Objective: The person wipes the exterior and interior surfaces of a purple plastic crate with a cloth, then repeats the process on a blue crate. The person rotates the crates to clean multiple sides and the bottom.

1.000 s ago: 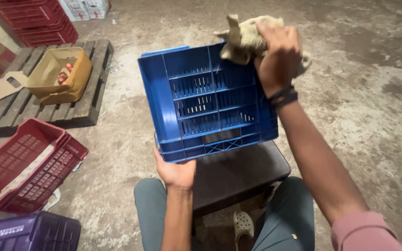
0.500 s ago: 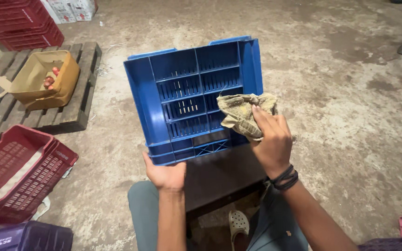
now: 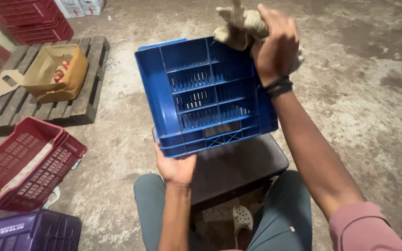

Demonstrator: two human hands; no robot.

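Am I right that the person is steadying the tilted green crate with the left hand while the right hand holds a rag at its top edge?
Not quite: the crate is blue, not green, as the head view shows. The left hand does steady it from below, and the right hand holds the rag at its top edge.

The rag (image 3: 238,25) in the right hand (image 3: 275,44) is cut off by the top edge; its upper end is not visible. The right palm is hidden behind the hand's back. The left hand (image 3: 175,167) has its fingertips concealed under the blue crate (image 3: 201,93). Left of the left hand, the purple crate (image 3: 26,230) is cropped by the bottom edge. The contents of the cardboard box (image 3: 54,72) are too small to identify.
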